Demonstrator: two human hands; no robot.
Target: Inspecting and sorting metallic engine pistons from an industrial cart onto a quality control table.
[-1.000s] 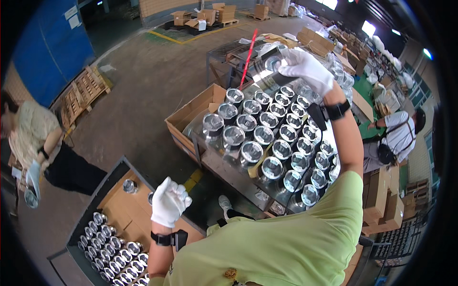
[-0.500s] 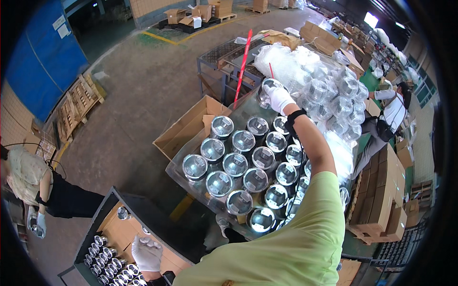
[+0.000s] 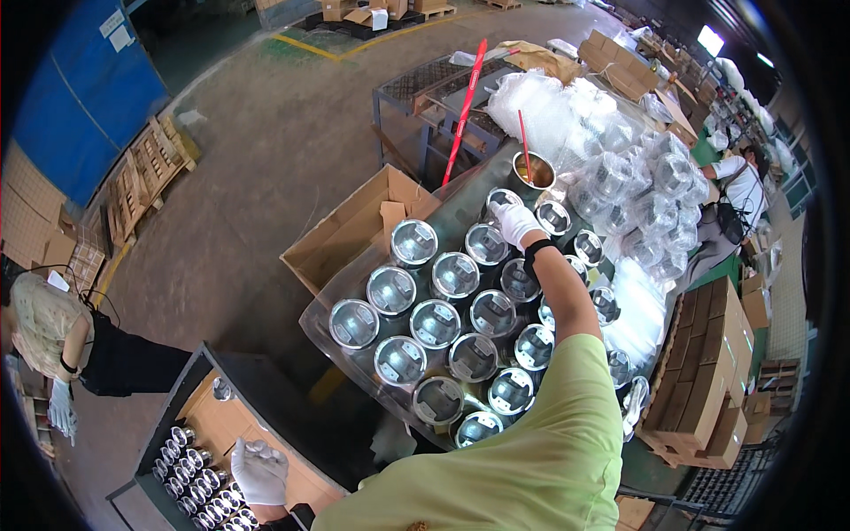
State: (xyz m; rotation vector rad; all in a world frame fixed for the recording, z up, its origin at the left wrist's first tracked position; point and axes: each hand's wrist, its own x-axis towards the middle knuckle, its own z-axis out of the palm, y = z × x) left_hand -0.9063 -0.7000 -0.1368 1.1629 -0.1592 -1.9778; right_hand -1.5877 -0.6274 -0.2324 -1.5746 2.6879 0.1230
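Note:
My right hand (image 3: pixel 517 223), in a white glove, has its fingers closed on a shiny metal piston (image 3: pixel 502 198) at the far end of a row. This piston stands upright among several rows of like pistons (image 3: pixel 435 323) on the plastic-covered table (image 3: pixel 323 329). Just beyond it is an open metal can (image 3: pixel 535 171) with a thin red-handled stick leaning in it and some yellowish stuff inside. My left hand (image 3: pixel 259 472), also gloved, is closed with curled fingers over a dark-walled crate. No object shows in it. Smaller-looking pistons (image 3: pixel 197 478) line the crate's left side.
Bubble-wrapped pistons (image 3: pixel 651 190) are heaped at the table's far right. An open cardboard box (image 3: pixel 350 226) stands against the left edge, near a red strip (image 3: pixel 465 111). The crate's dark rim (image 3: pixel 266 398) lies lower left. One person (image 3: pixel 62 336) stands left, another (image 3: pixel 742 199) right.
My right hand has brought the piston nearer, from in front of the can down to the row, uncovering the can. The person at left no longer shows a piston in the hand.

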